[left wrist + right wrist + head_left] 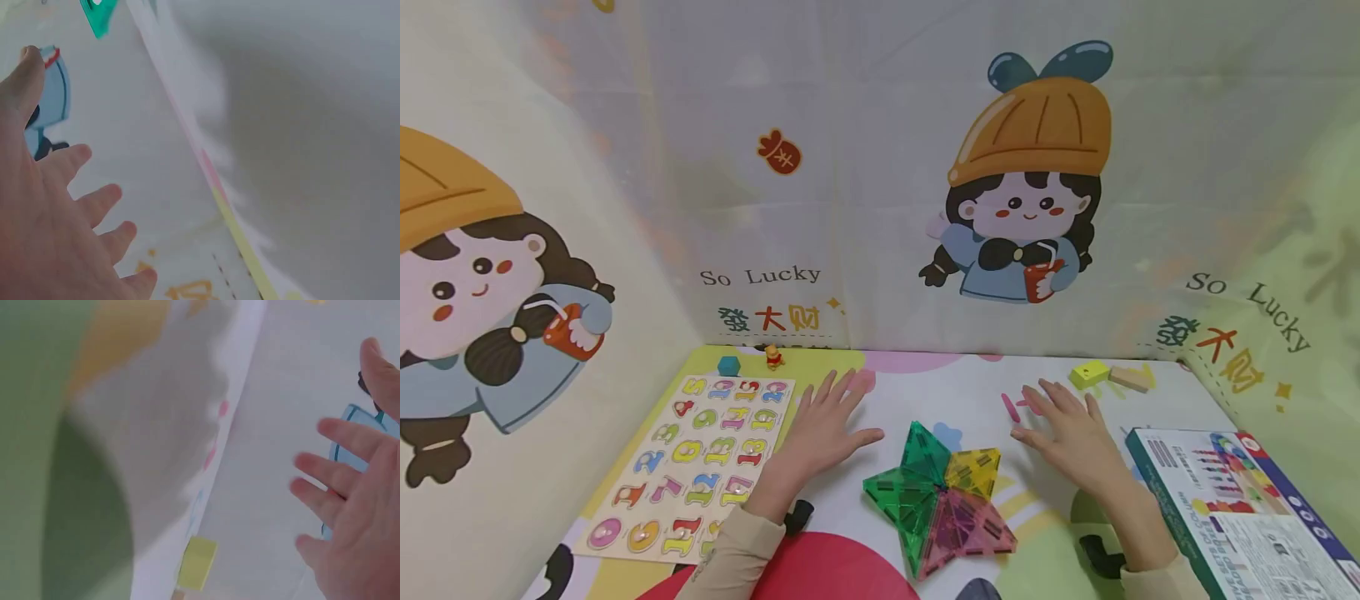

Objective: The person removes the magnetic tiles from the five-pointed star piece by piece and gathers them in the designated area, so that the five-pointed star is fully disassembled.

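Flanking a star of translucent magnetic tiles (938, 498), both hands lie flat and empty on the play mat (925, 387).
Left hand (820, 433): palm down, fingers straight and spread, thumb toward the star, holding nothing; just right of the number puzzle board (688, 462). Right hand (1071, 433): same pose, fingers splayed, nothing held, between the star and the printed box (1240, 508), a pink stick (1010, 407) beside its fingertips. Star sits between the hands, near each, touching neither. Backdrop print reads "So Lucky" (760, 276); box text too blurred to read.
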A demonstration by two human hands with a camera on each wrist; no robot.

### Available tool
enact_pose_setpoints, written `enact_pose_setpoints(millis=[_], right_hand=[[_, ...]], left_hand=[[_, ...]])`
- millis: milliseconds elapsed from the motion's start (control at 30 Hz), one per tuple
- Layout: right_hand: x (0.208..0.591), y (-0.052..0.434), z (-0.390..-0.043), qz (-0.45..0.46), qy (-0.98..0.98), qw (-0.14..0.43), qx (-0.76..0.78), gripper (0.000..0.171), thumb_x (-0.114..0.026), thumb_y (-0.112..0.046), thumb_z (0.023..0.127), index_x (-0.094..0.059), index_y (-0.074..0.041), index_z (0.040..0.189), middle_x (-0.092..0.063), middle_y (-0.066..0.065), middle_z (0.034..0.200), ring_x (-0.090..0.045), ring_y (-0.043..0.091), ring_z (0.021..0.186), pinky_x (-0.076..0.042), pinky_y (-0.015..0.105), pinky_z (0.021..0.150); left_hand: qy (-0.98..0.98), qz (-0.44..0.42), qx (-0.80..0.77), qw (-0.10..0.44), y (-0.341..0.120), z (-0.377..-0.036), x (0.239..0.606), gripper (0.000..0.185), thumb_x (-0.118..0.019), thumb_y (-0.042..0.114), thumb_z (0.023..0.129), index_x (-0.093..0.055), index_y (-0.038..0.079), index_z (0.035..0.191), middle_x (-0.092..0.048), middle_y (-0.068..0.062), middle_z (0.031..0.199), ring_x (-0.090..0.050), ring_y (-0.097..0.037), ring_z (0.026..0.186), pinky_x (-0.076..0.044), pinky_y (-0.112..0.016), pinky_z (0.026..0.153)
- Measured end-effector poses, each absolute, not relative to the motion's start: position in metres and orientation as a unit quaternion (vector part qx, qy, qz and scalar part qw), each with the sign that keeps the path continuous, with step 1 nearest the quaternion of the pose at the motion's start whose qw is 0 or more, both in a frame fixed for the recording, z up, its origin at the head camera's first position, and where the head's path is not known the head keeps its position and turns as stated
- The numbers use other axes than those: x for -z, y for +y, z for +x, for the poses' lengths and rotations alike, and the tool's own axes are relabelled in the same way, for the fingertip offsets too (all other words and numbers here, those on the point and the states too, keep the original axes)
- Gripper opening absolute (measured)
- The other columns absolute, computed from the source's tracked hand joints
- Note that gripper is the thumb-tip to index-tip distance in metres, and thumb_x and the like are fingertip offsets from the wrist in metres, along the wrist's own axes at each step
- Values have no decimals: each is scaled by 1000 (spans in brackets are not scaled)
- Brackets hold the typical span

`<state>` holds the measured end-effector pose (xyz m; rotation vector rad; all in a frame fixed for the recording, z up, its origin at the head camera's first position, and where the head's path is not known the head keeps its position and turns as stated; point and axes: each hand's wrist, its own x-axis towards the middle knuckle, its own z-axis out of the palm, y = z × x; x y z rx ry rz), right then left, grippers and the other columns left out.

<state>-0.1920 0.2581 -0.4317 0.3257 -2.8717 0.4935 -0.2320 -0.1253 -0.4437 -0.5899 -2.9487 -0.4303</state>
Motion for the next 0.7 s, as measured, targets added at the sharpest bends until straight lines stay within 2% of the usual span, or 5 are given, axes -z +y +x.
enact_pose_setpoints(millis=[167,267,400,533,700], right_hand=[[432,236,-198,136,-960,21,-245,61,-61,-46,95,-52,-10,143,-53,19,145,-39,43,142,-20,67,114],[433,224,-200,166,-939,-36,-299,51,-61,-34,98,-55,-7,140,-60,16,139,-48,41,136,-34,61,111],[435,218,-201,209,-913,-84,-339,35,-60,-22,99,-63,-4,129,-72,12,115,-68,25,102,-55,41,87],[438,218,-202,214,-893,-103,-382,24,-60,-20,99,-69,-5,115,-74,7,102,-66,10,82,-53,25,69],[444,222,-202,161,-858,-138,-467,21,-62,-20,98,-70,-3,107,-73,9,93,-65,17,76,-54,32,68]], left_hand=[[-959,-244,138,31,-98,-231,443,83,-45,76,89,-24,33,158,-21,-1,167,-15,-31,155,-15,-63,120],[-954,-268,136,10,-81,-230,442,82,-42,77,89,-24,36,157,-24,0,166,-17,-30,155,-18,-62,119],[-942,-310,131,-19,-59,-229,442,81,-40,80,88,-27,38,156,-28,2,164,-21,-28,154,-21,-60,119],[-926,-354,125,-38,-43,-227,441,72,-45,77,88,-46,35,147,-48,8,152,-35,-27,148,-29,-58,116],[-913,-387,120,-37,-32,-227,442,57,-55,71,87,-68,31,125,-68,14,125,-49,-27,137,-37,-58,110]])
